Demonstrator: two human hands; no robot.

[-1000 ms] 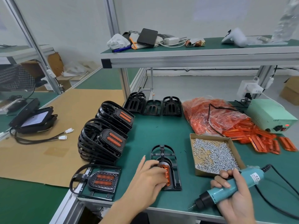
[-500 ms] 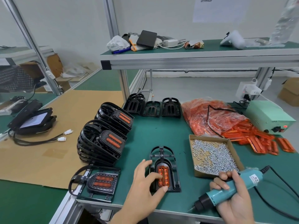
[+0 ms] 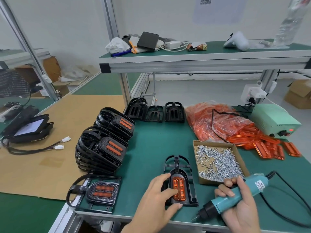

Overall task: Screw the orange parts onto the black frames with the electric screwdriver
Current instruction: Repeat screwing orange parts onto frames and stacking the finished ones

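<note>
A black frame (image 3: 192, 190) lies flat near the table's front edge, with an orange part (image 3: 179, 187) seated in its recess. My left hand (image 3: 154, 204) holds the frame from the left: the thumb is at its near edge and a fingertip touches the orange part. To the right, my right hand (image 3: 239, 209) grips the teal electric screwdriver (image 3: 235, 197). Its bit points down and left, just above the table and clear of the frame.
A cardboard box of screws (image 3: 217, 158) sits right of the frame. Behind it are a bag of orange parts (image 3: 215, 121), loose orange parts (image 3: 272, 148) and a green power box (image 3: 276, 121). Stacked finished frames (image 3: 104, 148) stand to the left, empty frames (image 3: 154, 111) at the back.
My left hand slid back to the left off the orange part, which now shows fully in the frame. The right hand and screwdriver have barely moved.
</note>
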